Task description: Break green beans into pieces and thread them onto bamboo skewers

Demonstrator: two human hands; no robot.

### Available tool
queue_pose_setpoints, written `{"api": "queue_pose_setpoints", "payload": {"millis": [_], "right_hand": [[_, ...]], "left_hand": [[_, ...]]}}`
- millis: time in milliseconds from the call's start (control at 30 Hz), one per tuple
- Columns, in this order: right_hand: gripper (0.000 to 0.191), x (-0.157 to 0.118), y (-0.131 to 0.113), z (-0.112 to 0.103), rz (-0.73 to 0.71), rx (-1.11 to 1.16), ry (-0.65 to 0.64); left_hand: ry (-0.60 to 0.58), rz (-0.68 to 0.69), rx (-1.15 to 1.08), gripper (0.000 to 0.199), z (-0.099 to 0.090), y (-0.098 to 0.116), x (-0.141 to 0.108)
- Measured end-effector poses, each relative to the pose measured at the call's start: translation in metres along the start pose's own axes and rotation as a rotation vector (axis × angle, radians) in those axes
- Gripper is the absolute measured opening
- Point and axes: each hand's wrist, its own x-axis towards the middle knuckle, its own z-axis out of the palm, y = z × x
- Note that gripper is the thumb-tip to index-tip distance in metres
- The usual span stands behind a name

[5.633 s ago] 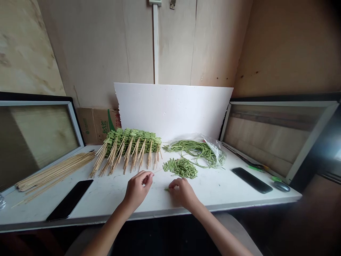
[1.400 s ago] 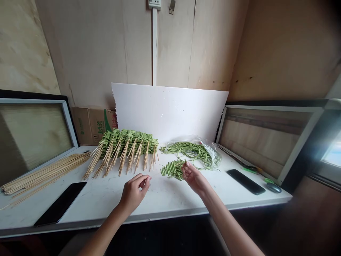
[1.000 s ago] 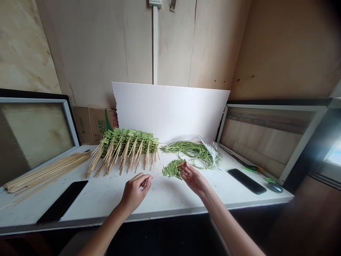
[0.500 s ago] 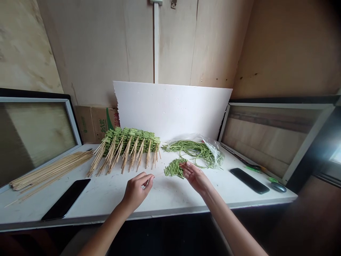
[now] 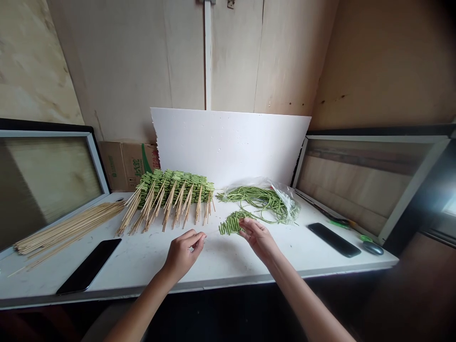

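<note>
My left hand [image 5: 185,252] is closed in a pinch over the front middle of the table. A thin, faint skewer [image 5: 212,233] runs from its fingertips to a row of cut long bean pieces [image 5: 229,225], lined up side by side. At the right end of this row, my right hand [image 5: 257,233] is closed with its fingertips on the beans; its fingers cover part of them. Loose cut pieces [image 5: 245,213] lie just behind. Farther back, whole long beans [image 5: 254,197] spill from a clear plastic bag [image 5: 287,199].
Stacked bean skewers [image 5: 174,187] stand at the back left, sticks pointing forward. Bare bamboo skewers [image 5: 67,228] lie at left beside a black phone [image 5: 89,266]. Another phone [image 5: 334,240] and a mouse [image 5: 373,248] are at right. A white foam board [image 5: 231,142] stands behind.
My right hand has shifted slightly left, its fingers closing in over the right end of the bean row. My left hand has stayed nearly still.
</note>
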Motion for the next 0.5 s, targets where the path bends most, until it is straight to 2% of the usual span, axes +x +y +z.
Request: {"api": "queue_pose_setpoints", "payload": {"millis": [200, 333, 500], "right_hand": [[0.024, -0.004, 0.006, 0.008, -0.018, -0.034, -0.007], [0.036, -0.004, 0.005, 0.007, -0.006, -0.048, -0.02], [0.044, 0.005, 0.004, -0.008, 0.02, -0.111, -0.018]], "left_hand": [[0.014, -0.001, -0.018, 0.028, -0.008, 0.006, 0.004], [0.03, -0.037, -0.018, 0.03, -0.01, 0.005, 0.005], [0.037, -0.142, -0.032, 0.035, -0.007, -0.017, 0.004]]}}
